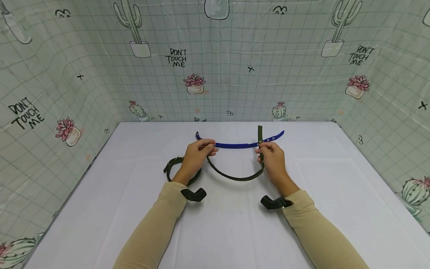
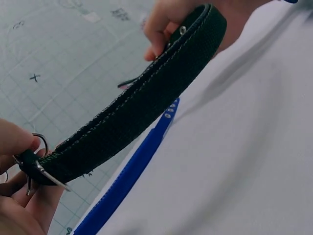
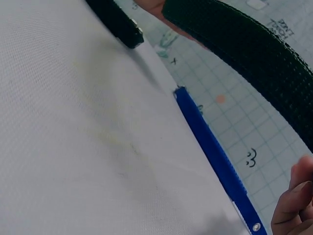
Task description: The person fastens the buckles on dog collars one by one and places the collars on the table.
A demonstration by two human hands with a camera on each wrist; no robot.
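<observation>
A dark green webbing collar (image 1: 236, 179) hangs in a curve between both hands, lifted off the table. My left hand (image 1: 196, 157) pinches its buckle end, where a metal ring and buckle bar (image 2: 52, 177) show in the left wrist view. The other end, with metal eyelets, is pinched by my right hand (image 1: 274, 160); its tip points up past the fingers. Behind the hands a blue collar (image 1: 235, 146) lies across the table, buckle to the left and eyelets to the right. My left hand and wrist partly cover a second dark green collar (image 1: 171, 163), curled into a loop.
A white cloth covers the table (image 1: 235, 231). Hanging fabric (image 1: 221, 56) printed with grid lines and cacti walls in the back and both sides. Each wrist wears a black camera mount (image 1: 195, 195).
</observation>
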